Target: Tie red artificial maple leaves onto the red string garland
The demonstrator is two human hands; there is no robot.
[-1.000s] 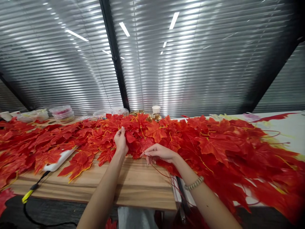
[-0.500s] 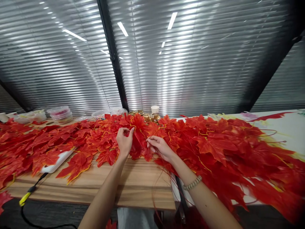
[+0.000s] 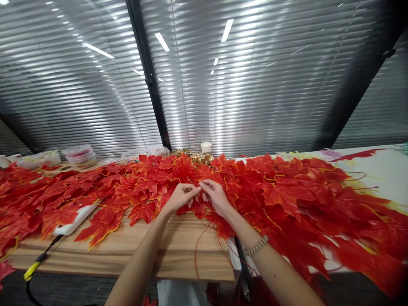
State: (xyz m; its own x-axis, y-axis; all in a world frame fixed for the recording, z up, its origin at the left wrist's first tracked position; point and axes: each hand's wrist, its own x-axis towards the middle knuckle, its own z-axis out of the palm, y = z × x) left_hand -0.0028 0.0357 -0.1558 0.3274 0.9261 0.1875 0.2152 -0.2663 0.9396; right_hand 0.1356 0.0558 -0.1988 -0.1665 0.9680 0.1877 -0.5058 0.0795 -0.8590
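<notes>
My left hand [image 3: 185,196] and my right hand [image 3: 215,197] meet over a long heap of red artificial maple leaves [image 3: 287,191]. Thumb and forefinger are pinched on both, and the fingertips almost touch. What sits in the left pinch is hidden by the fingers. From the right hand's side a thin red cord [image 3: 195,250] loops down over the table's front edge; its upper end seems to run into that hand's fingers. Red leaves with yellow-edged stems lie just behind and below both hands.
A wooden tabletop [image 3: 127,255] meets a white table [image 3: 392,170] on the right. A white power strip [image 3: 76,221] with a black and yellow cable lies at left. Along the back stand clear plastic tubs [image 3: 79,156], a paper cup [image 3: 206,147] and gold wrappers [image 3: 202,159], before window blinds.
My left hand has moved right and down from the leaf at its fingertips, and its fingers now meet those of my right hand. The hanging red cord has shifted slightly left.
</notes>
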